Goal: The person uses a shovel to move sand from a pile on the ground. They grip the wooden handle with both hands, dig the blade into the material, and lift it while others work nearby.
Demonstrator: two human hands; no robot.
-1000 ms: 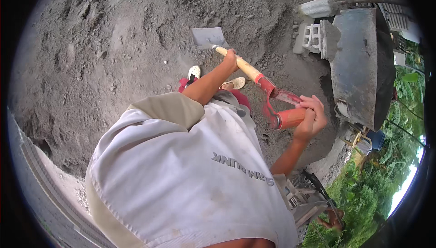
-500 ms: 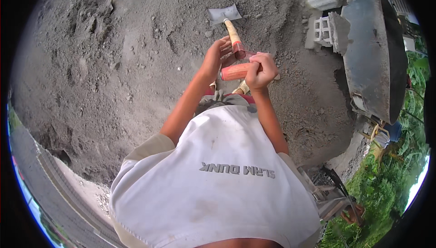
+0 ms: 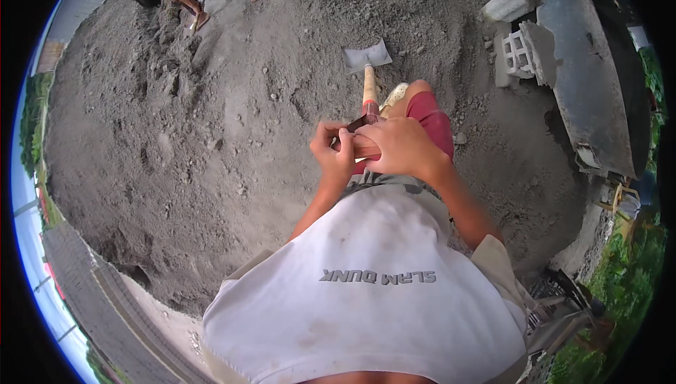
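Both left hand [image 3: 332,149] and right hand [image 3: 403,146] curl fingers [image 3: 325,133] round the red grip [image 3: 366,147] of a likely stiff, front-heavy shovel [image 3: 370,87], best held there.

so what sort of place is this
Probably an outdoor work yard or small building site: loose grey sand or gravel covers the ground, a hollow concrete block sits toward the right, and a shovel is in use, its blade out in front.
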